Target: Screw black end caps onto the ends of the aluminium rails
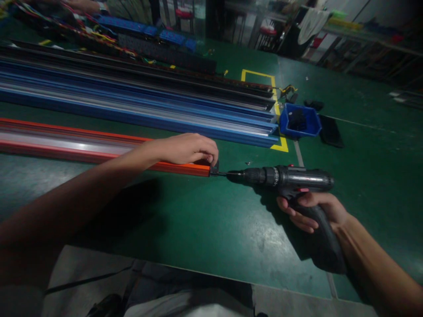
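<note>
My right hand (317, 211) is wrapped round the grip of a black cordless drill (291, 177), which lies level and points left. Its long thin bit (223, 173) reaches a small black end piece (214, 169) at the right end of a long orange metal profile (185, 168). Over that same end lies my left hand (191, 149), fingers curled down around the profile with the fingertips at the black piece. Whether the bit sits in a screw is too small to tell.
Beyond the orange profile lie several long blue profiles (165, 112) and black ones. A blue bin (300, 121) with dark parts stands at their right end, beside a flat black object (331, 131). Wiring and another person's arm (84, 6) show at the upper left.
</note>
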Motion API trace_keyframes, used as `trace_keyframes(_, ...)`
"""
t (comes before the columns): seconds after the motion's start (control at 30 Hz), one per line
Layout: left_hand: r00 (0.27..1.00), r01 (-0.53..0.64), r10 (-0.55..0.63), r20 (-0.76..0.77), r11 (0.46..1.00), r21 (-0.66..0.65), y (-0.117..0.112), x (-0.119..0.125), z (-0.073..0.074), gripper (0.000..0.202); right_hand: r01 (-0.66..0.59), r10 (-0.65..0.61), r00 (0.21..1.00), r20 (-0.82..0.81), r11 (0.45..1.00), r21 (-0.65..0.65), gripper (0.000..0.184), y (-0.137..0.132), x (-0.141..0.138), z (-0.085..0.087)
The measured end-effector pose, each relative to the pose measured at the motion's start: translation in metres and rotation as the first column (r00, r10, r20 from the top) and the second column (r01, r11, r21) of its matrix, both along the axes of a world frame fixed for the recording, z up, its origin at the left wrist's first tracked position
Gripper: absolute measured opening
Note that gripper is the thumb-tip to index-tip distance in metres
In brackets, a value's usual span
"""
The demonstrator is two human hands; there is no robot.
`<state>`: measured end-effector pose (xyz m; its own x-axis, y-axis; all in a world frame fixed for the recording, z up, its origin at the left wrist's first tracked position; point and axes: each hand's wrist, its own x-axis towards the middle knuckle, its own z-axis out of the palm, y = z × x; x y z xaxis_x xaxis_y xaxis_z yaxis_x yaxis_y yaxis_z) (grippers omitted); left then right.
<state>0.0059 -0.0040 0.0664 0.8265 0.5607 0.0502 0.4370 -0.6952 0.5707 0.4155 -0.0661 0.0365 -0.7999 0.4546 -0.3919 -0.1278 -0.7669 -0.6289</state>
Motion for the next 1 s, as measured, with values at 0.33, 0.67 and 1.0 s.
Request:
trace_keyframes(0.33,1.0,0.005,-0.005,0.013,1.0,0.003,-0.0002,0.0004,-0.0008,0.024,0.014,-0.014,1.0,0.005,1.0,0.016,0.028,0.0007,0.0005,-0.0008)
trace_keyframes(0.67,1.0,0.007,-0.007,0.006,1.0,0.013,0.0001,0.0004,-0.0014,0.025,0.02,-0.02,1.0,0.022,1.0,0.019,0.027,0.0001,0.0,-0.0015)
trace_keyframes(1.0,1.0,-0.003,0.003,-0.005,1.0,0.012,0.0,-0.0001,-0.0019,0.024,0.024,-0.025,0.999,0.031,0.999,0.027,0.026,0.0,0.0005,-0.0011)
